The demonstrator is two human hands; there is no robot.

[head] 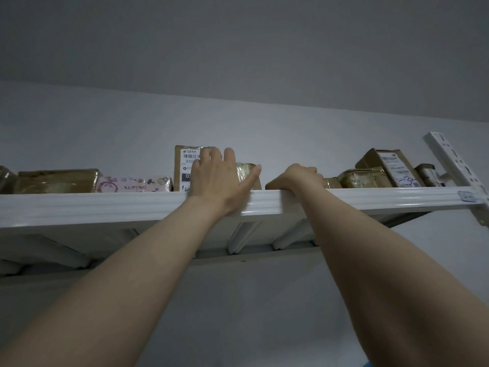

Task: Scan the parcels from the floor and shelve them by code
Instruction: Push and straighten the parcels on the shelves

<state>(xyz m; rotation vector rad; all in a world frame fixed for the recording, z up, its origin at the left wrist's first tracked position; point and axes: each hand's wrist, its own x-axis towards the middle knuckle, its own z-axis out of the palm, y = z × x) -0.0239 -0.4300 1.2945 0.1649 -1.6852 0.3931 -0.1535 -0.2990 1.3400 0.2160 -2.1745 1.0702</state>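
Head view: left hand (219,178), fingers spread, presses parcel (247,171) right of box (185,165) on shelf (105,205); right hand (299,178) curls over shelf edge. Push squarely back, so neighbours stay upright.

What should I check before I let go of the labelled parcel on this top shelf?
1. Labelled parcel standing upright on the shelf: ok.
2. Left hand flat against it, fingers straight: ok.
3. Code on its label fully readable: not ok, the hand covers part.
4. Right hand holding anything: cannot tell, fingers hidden behind the rim.
5. Taped parcel behind the left hand sitting stable: cannot tell.
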